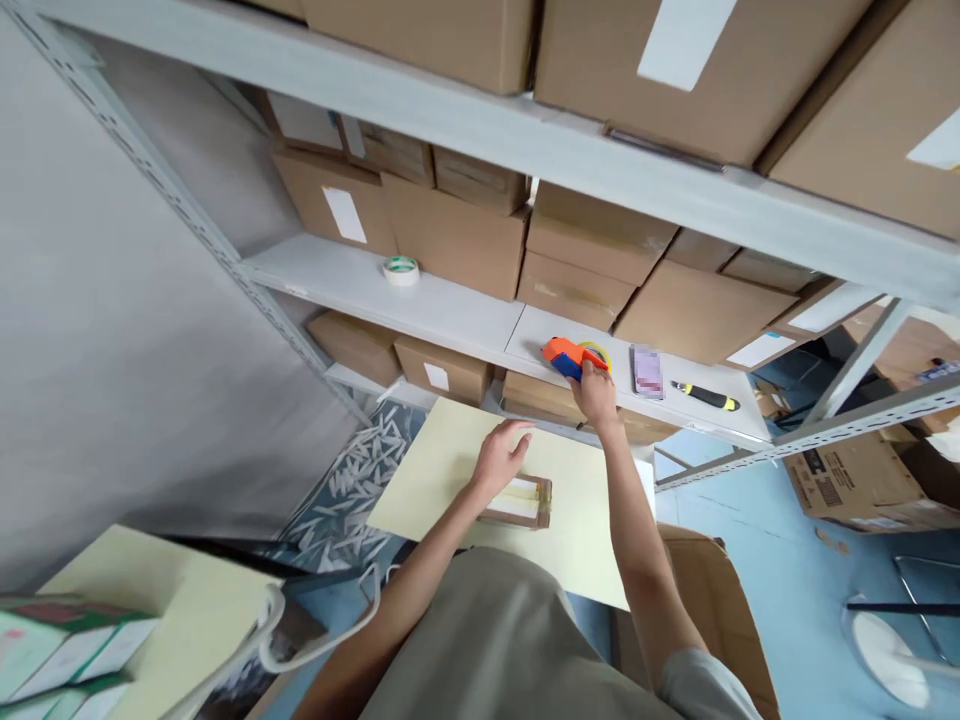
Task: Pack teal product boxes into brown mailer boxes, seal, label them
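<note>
My right hand [596, 393] reaches to the front of the shelf, with its fingers closed on an orange and blue tape dispenser [561, 352]. A yellow-edged roll [598, 351] shows at the dispenser's far end. My left hand [501, 458] is over a small cardboard box [543, 502] on a pale yellow board [435, 470], its fingers stretched out and the thumb apart. Part of the box is hidden by that hand and wrist, so I cannot tell whether they touch. Clear or yellowish tape runs across the end of the box.
On the white shelf [330, 268] are a tape roll [401, 270], a purplish pack [646, 372] and a black and yellow cutter [709, 397]. Cardboard boxes [450, 235] line the rack. Paper strips [360, 480] lie at left; an open carton [712, 590] stands at right.
</note>
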Demonstrator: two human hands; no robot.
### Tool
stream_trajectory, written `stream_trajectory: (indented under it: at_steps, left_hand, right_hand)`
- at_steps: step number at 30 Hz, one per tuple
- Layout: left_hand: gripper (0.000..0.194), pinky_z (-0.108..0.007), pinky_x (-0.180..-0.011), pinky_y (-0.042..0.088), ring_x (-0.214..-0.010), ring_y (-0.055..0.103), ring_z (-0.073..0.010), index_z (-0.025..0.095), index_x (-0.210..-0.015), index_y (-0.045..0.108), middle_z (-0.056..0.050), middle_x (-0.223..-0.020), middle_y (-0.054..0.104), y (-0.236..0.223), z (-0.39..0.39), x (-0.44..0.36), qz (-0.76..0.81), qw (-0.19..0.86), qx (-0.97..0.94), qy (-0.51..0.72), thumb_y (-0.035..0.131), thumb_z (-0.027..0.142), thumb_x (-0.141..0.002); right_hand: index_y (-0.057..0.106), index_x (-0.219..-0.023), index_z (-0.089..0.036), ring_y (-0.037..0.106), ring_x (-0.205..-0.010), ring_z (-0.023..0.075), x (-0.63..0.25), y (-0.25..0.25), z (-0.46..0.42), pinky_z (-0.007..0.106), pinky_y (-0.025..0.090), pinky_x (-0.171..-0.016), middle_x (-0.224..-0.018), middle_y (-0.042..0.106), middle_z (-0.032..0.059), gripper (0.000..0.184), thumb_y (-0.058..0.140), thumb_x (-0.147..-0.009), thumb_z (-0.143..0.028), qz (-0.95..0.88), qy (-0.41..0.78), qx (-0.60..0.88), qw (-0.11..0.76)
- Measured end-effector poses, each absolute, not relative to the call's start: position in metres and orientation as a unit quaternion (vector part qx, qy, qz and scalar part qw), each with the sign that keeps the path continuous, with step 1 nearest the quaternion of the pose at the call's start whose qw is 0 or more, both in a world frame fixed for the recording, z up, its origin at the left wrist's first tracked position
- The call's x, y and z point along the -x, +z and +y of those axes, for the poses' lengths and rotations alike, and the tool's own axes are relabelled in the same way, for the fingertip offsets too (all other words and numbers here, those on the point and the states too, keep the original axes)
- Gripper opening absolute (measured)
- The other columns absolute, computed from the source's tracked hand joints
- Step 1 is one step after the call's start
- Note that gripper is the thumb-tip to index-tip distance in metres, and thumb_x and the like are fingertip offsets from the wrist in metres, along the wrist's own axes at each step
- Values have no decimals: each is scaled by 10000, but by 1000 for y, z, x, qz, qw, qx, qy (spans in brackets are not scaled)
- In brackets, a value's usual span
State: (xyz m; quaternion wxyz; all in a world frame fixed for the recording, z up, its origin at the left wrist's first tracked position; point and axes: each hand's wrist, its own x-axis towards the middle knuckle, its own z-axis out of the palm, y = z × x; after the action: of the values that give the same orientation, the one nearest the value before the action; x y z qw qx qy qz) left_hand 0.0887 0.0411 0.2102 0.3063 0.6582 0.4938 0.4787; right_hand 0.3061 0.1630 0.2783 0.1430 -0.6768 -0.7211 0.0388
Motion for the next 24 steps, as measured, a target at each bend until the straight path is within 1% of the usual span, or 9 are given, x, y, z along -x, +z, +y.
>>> stream_trajectory:
  at_steps: [2,5,7,10,15,17,20,22,24]
  left_hand:
    - [196,-417,-1033,646,-1098,802,-243,238,-1157,768,-76,-1178,830,198,18,-86,502,345,-615,500,628,230,-1020]
    - [168,-375,-958,660,-1003,806,-223,226,-1130,767,-80,-1108,829,187,-17,-83,513,390,-567,513,672,316,-1024]
    - [177,-367,-936,659,-980,799,-221,224,-1095,765,-76,-1078,825,181,-35,-81,520,411,-552,506,727,368,-998]
    - [211,-363,-909,660,-941,791,-219,222,-1054,747,-68,-1040,822,171,-54,-80,533,437,-536,488,776,410,-962]
    - [195,-366,-893,641,-924,776,-221,221,-1062,753,-83,-1060,812,162,-69,-76,535,451,-554,452,723,404,-1000]
    - [221,-365,-880,627,-900,758,-219,225,-1033,766,-82,-1034,805,162,-69,-72,535,447,-570,434,720,439,-1002]
    - [382,-352,-851,613,-931,752,-231,221,-1095,787,-96,-1068,803,164,-63,-63,562,465,-532,431,711,581,-994]
    - [552,-347,-849,611,-1005,761,-251,212,-1197,790,-111,-1130,810,167,-56,-55,577,506,-466,439,658,706,-989]
    - [676,-352,-877,609,-1084,758,-276,203,-1211,808,-121,-1177,819,171,-48,-49,569,554,-416,443,604,802,-972]
  right_hand:
    - [533,-1505,-99,728,-1133,393,-303,259,123,484,568,-992,-1246,764,248,562,601,-1067,-446,-710,133,657,216]
    - [636,-1339,-182,735,-997,325,-287,223,53,451,609,-927,-1113,796,140,597,622,-1007,-678,-659,364,578,314]
    - [664,-1245,-202,733,-1003,297,-272,201,11,436,616,-951,-1093,797,106,624,657,-953,-753,-592,487,535,356]
    - [677,-1208,-211,738,-1054,301,-251,177,-31,459,613,-1010,-1097,790,101,643,707,-907,-778,-507,557,532,387]
    - [680,-1229,-246,729,-1154,350,-243,162,-45,509,634,-1033,-1135,773,121,636,710,-904,-792,-481,599,532,357]
    - [666,-1240,-248,727,-1173,352,-248,160,-44,518,635,-1043,-1163,769,126,645,701,-909,-800,-490,607,524,341]
    - [622,-1273,-241,754,-1122,325,-261,158,-45,514,637,-1037,-1181,772,120,660,743,-902,-774,-503,640,489,312]
    - [596,-1287,-241,769,-1065,302,-270,157,-48,493,646,-998,-1151,778,108,664,783,-892,-742,-509,669,466,275]
    - [593,-1269,-242,767,-1019,284,-278,156,-51,464,651,-951,-1098,778,89,655,810,-879,-722,-518,683,458,235]
